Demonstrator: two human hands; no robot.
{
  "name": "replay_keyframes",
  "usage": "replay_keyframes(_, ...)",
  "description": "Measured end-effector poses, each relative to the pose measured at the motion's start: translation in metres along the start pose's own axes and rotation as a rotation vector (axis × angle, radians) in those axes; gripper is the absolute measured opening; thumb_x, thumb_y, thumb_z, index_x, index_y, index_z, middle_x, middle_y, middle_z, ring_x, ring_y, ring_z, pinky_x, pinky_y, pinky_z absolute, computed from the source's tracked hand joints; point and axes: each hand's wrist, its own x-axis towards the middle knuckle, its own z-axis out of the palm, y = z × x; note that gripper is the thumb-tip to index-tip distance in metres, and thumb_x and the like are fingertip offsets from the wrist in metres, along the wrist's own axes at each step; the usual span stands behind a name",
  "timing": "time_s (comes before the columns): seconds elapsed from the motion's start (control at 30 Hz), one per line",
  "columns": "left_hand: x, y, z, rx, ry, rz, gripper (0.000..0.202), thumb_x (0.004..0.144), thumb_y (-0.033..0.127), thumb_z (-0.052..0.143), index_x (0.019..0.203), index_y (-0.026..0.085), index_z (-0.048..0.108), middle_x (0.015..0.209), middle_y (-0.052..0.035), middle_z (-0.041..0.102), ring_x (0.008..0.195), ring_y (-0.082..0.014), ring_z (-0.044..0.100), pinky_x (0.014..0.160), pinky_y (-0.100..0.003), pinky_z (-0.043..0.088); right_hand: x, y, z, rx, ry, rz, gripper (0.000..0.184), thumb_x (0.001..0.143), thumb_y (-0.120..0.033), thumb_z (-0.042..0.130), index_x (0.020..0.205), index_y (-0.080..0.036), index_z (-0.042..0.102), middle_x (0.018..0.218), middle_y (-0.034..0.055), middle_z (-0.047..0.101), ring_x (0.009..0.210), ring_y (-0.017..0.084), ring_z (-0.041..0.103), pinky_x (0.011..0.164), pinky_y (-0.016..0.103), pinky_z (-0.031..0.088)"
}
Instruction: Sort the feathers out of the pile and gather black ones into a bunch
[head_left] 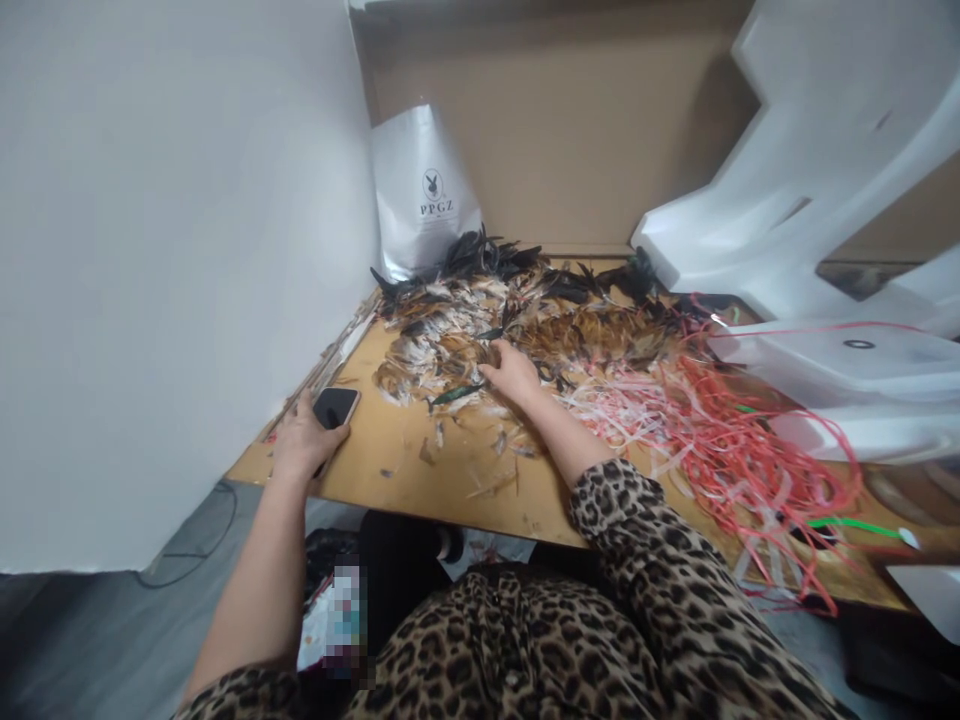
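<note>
My left hand is wrapped round a dark smartphone at the table's left end, thumb along its near side. Farther right, my right hand reaches into a spread pile of feathers. Its fingers are curled with the thumb close to them; whether a feather is pinched between them is hidden. Brown and white feathers lie around that hand, and brown feathers are heaped to its right. One dark green feather rests just left of the right thumb. Long black feathers form the far edge of the pile.
A silver bag stands at the back left. A tangle of pink and white plastic strips covers the table's right side, with white plastic pieces beyond it. A white panel walls the left; cardboard backs the yellow table.
</note>
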Motion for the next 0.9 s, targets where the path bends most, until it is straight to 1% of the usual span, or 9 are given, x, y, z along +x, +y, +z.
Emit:
replay_keyframes(0.2,0.001,0.001,0.004,-0.008,0.025,-0.02,0.095,0.063,0.058,0.055,0.139,0.013,0.02,0.125,-0.0219,0.047,0.115,-0.0369,0.046,0.091,-0.043,0.038,0.0,0.0,-0.001,0.018,0.015,0.013,0.057,0.076,-0.044,0.051,0.127,-0.021,0.042,0.11,0.0089,0.062,0.1,0.025,0.058,0.081,0.033,0.044)
replay_keyframes(0.4,0.004,0.002,0.006,-0.056,0.044,-0.019,0.097,0.061,0.051,0.06,0.139,0.009,0.02,0.125,-0.0217,0.047,0.115,-0.0355,0.046,0.094,-0.043,0.036,0.0,-0.001,0.0,0.014,0.029,0.013,0.055,0.076,-0.043,0.051,0.126,-0.021,0.042,0.11,0.0081,0.062,0.099,0.025,0.058,0.08,0.034,0.044)
replay_keyframes(0.53,-0.003,0.004,0.001,-0.094,0.035,-0.033,0.099,0.061,0.05,0.062,0.14,0.009,0.017,0.127,-0.0223,0.045,0.116,-0.0375,0.044,0.094,-0.045,0.035,-0.001,-0.003,0.0,0.001,0.015,0.014,0.055,0.077,-0.044,0.051,0.126,-0.021,0.042,0.11,0.0087,0.062,0.1,0.025,0.058,0.081,0.034,0.044)
replay_keyframes(0.6,-0.009,0.01,-0.004,-0.117,0.056,-0.012,0.103,0.06,0.053,0.063,0.141,0.011,0.016,0.132,-0.0221,0.04,0.12,-0.039,0.04,0.095,-0.048,0.034,-0.001,-0.003,0.0,-0.005,0.011,0.01,0.054,0.077,-0.044,0.051,0.126,-0.021,0.042,0.109,0.0088,0.063,0.099,0.025,0.059,0.08,0.034,0.044)
replay_keyframes(0.67,-0.017,0.025,-0.01,-0.169,0.145,0.094,0.103,0.058,0.055,0.064,0.141,0.013,0.018,0.137,-0.0199,0.034,0.125,-0.0381,0.034,0.098,-0.049,0.03,-0.001,-0.004,0.001,-0.009,0.019,0.0,0.053,0.077,-0.044,0.051,0.124,-0.021,0.043,0.108,0.0089,0.063,0.097,0.025,0.059,0.08,0.034,0.045)
replay_keyframes(0.73,-0.025,0.051,-0.013,-0.283,0.202,0.29,0.093,0.062,0.051,0.065,0.138,0.014,0.026,0.136,-0.0172,0.038,0.125,-0.0332,0.036,0.101,-0.045,0.03,0.0,-0.005,0.003,0.0,0.029,-0.016,0.052,0.076,-0.044,0.052,0.123,-0.021,0.045,0.105,0.0091,0.064,0.096,0.025,0.06,0.079,0.035,0.045)
replay_keyframes(0.83,-0.035,0.108,-0.007,-0.524,0.23,0.633,0.063,0.072,0.038,0.06,0.128,0.016,0.042,0.124,-0.0118,0.052,0.116,-0.0233,0.047,0.099,-0.036,0.036,0.005,-0.007,0.007,0.058,0.022,-0.04,0.052,0.075,-0.044,0.053,0.121,-0.019,0.048,0.101,0.01,0.065,0.093,0.025,0.06,0.08,0.036,0.046)
replay_keyframes(0.9,-0.036,0.148,0.002,-0.677,0.209,0.794,0.044,0.076,0.031,0.057,0.118,0.018,0.052,0.111,-0.0085,0.06,0.099,-0.0176,0.056,0.089,-0.031,0.043,0.012,-0.008,0.011,0.137,0.022,-0.071,0.053,0.073,-0.039,0.056,0.12,-0.016,0.049,0.102,0.0111,0.064,0.094,0.024,0.06,0.082,0.035,0.045)
